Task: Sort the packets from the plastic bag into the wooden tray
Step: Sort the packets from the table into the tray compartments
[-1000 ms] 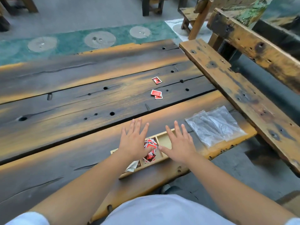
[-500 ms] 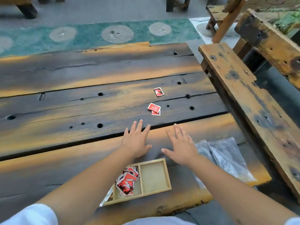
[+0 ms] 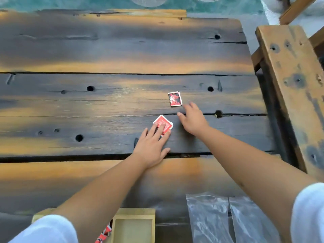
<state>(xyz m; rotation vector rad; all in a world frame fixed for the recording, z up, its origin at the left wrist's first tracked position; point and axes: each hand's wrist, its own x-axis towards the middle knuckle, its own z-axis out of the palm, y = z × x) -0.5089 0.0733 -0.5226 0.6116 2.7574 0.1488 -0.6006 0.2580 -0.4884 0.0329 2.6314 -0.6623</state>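
Note:
Red packets (image 3: 162, 122), two overlapping, lie in the middle of the dark plank table. My left hand (image 3: 152, 147) rests flat, its straight fingertips touching them. Farther back lies a single red-and-black packet (image 3: 174, 98). My right hand (image 3: 192, 118) hovers just below and right of it, fingers spread and slightly bent, holding nothing. The wooden tray (image 3: 133, 214) is at the bottom edge; its right compartment is bare, and red packets (image 3: 104, 233) show in the compartment beside it, mostly hidden by my left arm. The clear plastic bag (image 3: 219, 220) lies flat at the bottom right.
A rough wooden bench (image 3: 291, 81) runs along the table's right side. The table planks have dark gaps (image 3: 70, 157) and several round holes (image 3: 79, 138). A teal rug (image 3: 105, 2) lies on the floor beyond the far edge.
Both hands have reached forward from the tray to the loose packets. My left fingers now touch the overlapping pair; my right hand has come near the far packet. The view has tilted down and forward.

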